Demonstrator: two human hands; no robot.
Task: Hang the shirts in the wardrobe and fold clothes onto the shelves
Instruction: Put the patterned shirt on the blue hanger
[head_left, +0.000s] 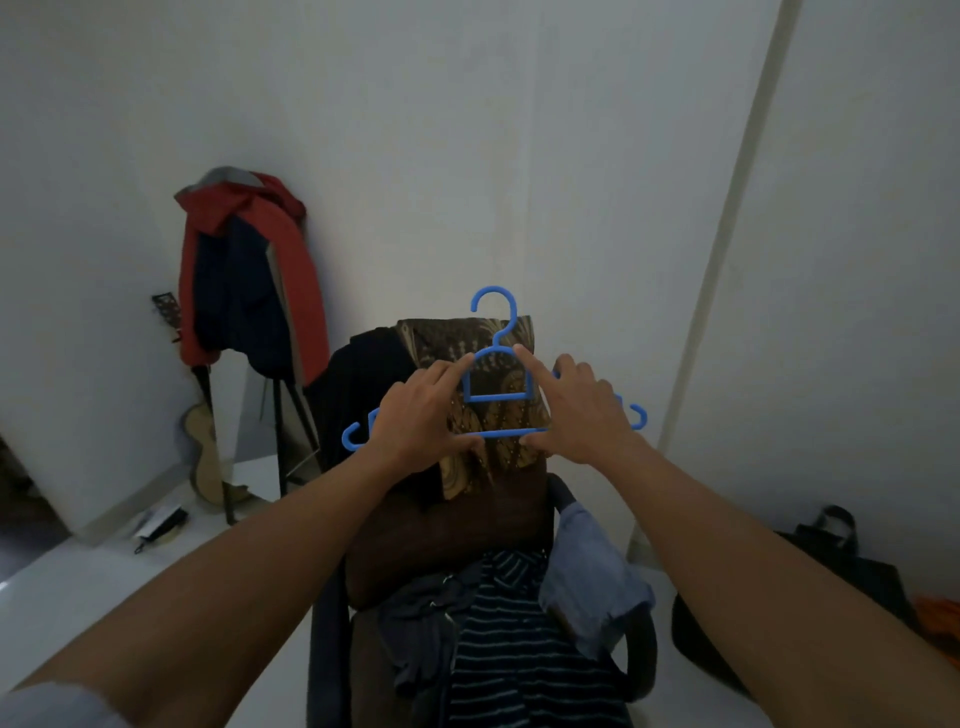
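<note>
Gripping a blue hanger (496, 398) with both hands, the person is holding it upright in the air, hook uppermost, in front of the back of a brown chair (447, 540). The left hand (421, 415) is pinching the hanger's left half, its thumb pressing under the lower bar and its index finger lying along the sloping shoulder above. The right hand (576, 410) is mirroring that grasp on the right half, with the thumb under the bar and the index finger reaching up toward the neck of the hook. The small hooked ends of the hanger are sticking out past both hands. A brown patterned shirt (506, 454) is hanging over the chair back directly behind the hanger, and a black garment (358, 384) is draping over the same back just to its left. On the seat, a dark striped shirt (519, 649) is lying in a heap, with a dark grey garment (421, 623) beside it and a light blue garment (592, 587) spilling over the right armrest. A red jacket (306, 291) is hanging on a stand near the wall to the left, with a guitar (202, 457) leaning below it. A black bag (857, 571) is sitting on the floor to the right.
</note>
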